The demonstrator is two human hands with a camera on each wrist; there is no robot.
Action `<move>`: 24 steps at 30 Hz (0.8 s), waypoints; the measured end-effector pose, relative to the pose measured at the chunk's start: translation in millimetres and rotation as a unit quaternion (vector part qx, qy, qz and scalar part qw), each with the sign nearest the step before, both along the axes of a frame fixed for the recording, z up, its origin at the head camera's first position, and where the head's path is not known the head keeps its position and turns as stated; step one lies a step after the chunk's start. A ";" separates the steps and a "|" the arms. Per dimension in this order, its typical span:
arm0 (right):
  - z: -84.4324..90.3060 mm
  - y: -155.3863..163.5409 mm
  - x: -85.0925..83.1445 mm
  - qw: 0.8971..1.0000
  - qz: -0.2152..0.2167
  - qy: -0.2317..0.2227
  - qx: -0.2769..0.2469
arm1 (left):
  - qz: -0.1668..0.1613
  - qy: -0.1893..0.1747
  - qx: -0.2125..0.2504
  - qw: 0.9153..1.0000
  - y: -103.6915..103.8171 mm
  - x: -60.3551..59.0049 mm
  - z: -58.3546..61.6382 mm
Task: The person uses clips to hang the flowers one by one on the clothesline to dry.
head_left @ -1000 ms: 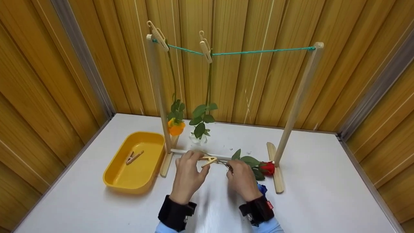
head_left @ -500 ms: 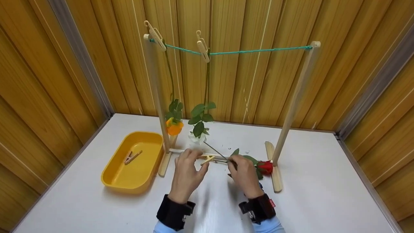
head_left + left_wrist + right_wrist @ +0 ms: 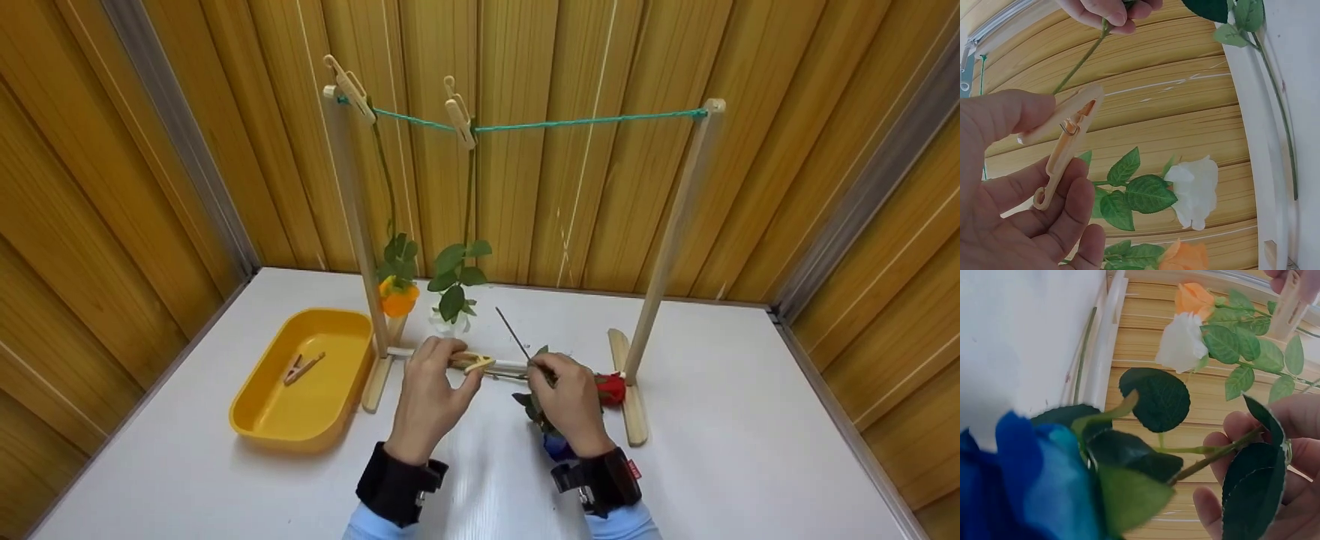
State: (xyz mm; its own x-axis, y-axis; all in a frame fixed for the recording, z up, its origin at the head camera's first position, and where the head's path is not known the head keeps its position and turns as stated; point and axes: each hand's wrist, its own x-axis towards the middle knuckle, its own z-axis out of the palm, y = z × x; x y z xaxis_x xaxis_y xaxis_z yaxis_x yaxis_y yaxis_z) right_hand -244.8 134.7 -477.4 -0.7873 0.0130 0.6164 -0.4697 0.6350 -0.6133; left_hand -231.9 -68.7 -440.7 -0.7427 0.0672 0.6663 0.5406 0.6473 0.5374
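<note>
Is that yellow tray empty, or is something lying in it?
Not empty. The yellow tray holds one wooden clothespin, lying flat on its floor; nothing else shows inside it.

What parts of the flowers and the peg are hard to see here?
- Blue flower: blurred in the right wrist view because it is so close; in the head view the right hand covers most of it.
- Red flower: partly hidden behind the right hand in the head view.
- Peg in the left hand: its grip end is covered by the fingers in the head view.
- Peg in the yellow tray: too small for detail.
</note>
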 end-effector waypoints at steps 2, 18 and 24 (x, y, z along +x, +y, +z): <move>1.5 1.2 0.2 1.000 0.000 0.000 -0.007 | -0.010 0.004 -0.004 1.000 0.6 -2.0 9.0; 38.7 16.4 -16.2 0.998 0.036 -0.032 -0.036 | -0.070 0.001 -0.045 0.997 3.6 -13.1 85.2; 56.9 27.7 -26.5 0.998 0.032 -0.047 -0.033 | -0.107 0.013 -0.073 0.991 8.4 -20.3 123.4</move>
State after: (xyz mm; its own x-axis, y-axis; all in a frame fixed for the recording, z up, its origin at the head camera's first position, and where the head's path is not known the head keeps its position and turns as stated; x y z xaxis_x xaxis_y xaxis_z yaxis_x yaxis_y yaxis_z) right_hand -271.2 162.4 -420.5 -0.8423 -0.0017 0.5390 -0.4464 0.5625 -0.6959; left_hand -252.2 -60.3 -317.3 -0.6840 0.3185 0.6563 0.6863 0.5859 0.4310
